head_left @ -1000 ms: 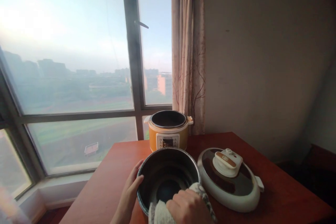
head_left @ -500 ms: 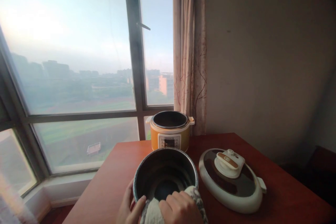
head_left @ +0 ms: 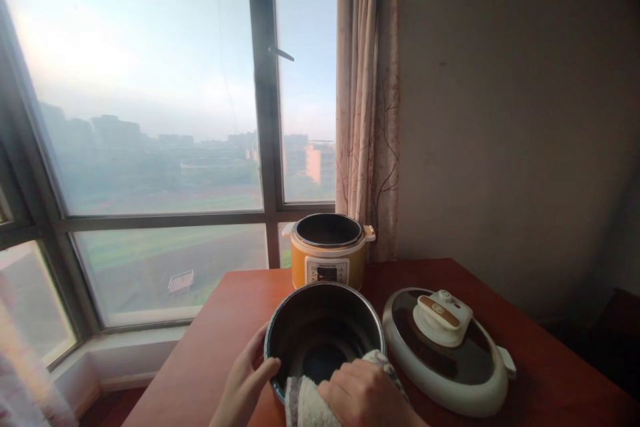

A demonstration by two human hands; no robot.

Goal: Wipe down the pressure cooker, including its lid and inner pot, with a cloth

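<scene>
A dark metal inner pot stands on the reddish-brown table right in front of me. My left hand rests against the pot's left wall, thumb on the rim, fingers curved around it. My right hand is closed on a white cloth that lies over the pot's near rim. Behind the pot sits the orange pressure cooker base, open on top. To the right lies the cooker's lid, white-rimmed with a dark top and a white handle.
A large window fills the left and back. A patterned curtain hangs beside a plain wall on the right. The table's left edge runs diagonally near the window sill.
My left hand slid along the pot's left wall toward me and back up again. The right hand with the cloth stayed at the near rim. The view shifted slightly left.
</scene>
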